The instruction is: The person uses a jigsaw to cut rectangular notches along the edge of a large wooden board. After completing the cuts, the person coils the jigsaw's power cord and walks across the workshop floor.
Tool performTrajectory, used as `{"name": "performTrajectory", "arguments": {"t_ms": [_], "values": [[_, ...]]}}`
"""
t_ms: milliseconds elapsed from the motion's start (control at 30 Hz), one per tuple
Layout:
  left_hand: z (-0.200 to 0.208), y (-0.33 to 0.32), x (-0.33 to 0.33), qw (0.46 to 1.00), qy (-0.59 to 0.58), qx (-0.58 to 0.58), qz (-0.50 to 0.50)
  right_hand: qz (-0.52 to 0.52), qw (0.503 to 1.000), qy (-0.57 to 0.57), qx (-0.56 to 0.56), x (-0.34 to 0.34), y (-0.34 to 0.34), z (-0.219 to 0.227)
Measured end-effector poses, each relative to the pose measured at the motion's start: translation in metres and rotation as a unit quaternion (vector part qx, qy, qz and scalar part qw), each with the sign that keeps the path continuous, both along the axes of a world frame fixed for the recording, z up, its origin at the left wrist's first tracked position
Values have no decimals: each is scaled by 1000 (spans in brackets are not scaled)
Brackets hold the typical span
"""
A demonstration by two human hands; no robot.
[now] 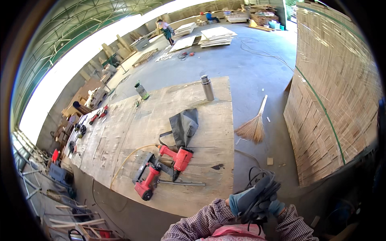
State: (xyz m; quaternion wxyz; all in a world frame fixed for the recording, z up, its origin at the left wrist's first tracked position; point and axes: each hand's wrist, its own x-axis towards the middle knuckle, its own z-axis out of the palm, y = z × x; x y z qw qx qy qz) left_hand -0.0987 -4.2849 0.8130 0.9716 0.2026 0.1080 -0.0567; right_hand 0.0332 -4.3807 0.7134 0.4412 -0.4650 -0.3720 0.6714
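Observation:
My left hand (246,199), in a blue and dark grey glove, is closed on a looped bundle of black cable (257,209) in front of my body. My right hand (276,206), gloved the same way, grips the bundle from the other side, its fingers partly hidden by the loops. Both hands are just off the right front corner of a large wooden table (140,120). On that table, left of my hands, lie two red nail guns (183,158) (148,184). A metal bar (189,183) lies beside them, and behind is a dark grey bag (184,126).
A steel flask (207,88) and a green bottle (141,91) stand at the table's far side. On the floor to the right lies a straw broom (255,126), near a tall strapped stack of wood pieces (331,92). Two people are far off, near stacked panels (217,36).

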Motion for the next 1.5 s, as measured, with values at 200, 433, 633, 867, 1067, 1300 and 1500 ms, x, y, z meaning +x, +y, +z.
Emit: {"name": "performTrajectory", "arguments": {"t_ms": [200,433,633,867,1067,1300,1500], "values": [[-44,-17,84,989,105,103,-12,36,865,-467,178,134,-11,35],[-68,21,142,894,146,406,123,12,931,-361,43,194,31,57],[-71,73,167,660,248,687,175,-33,974,-205,-94,220,97,32],[-74,156,200,480,141,762,411,-48,984,-118,-122,228,189,86],[-40,259,222,377,62,816,434,-68,955,-287,18,258,273,99],[-56,347,264,690,77,409,592,-81,918,-374,107,298,396,107],[-55,446,350,820,11,130,558,-116,989,-30,-85,382,495,82]]}}
